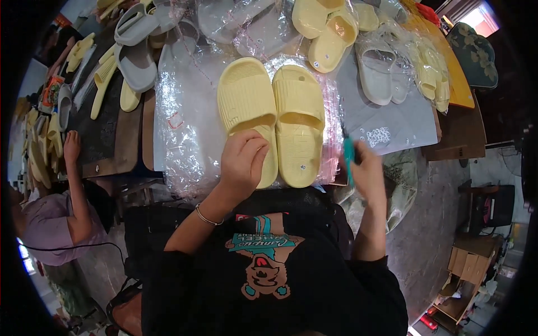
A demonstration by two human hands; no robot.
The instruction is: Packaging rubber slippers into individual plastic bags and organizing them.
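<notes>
A pair of pale yellow slide slippers lies side by side on clear plastic bags. My left hand (242,163) is over the footbed of the left slipper (247,92). Its fingers are bent and pinched together, and whatever they hold does not show. To the right of the pair, my right hand (367,172) grips a teal-handled tool (348,159) with a thin dark tip pointing away from me. Motion blurs it, so its exact kind is unclear. The right slipper (301,126), with a small round sticker at its heel, is touched by neither hand.
Bagged yellow slippers (329,42) and bagged grey slippers (381,70) lie along the far side. Loose grey slippers (136,56) sit at the far left. At the left, another person (59,221) sits by the table. A pale sack (400,193) stands below the right edge.
</notes>
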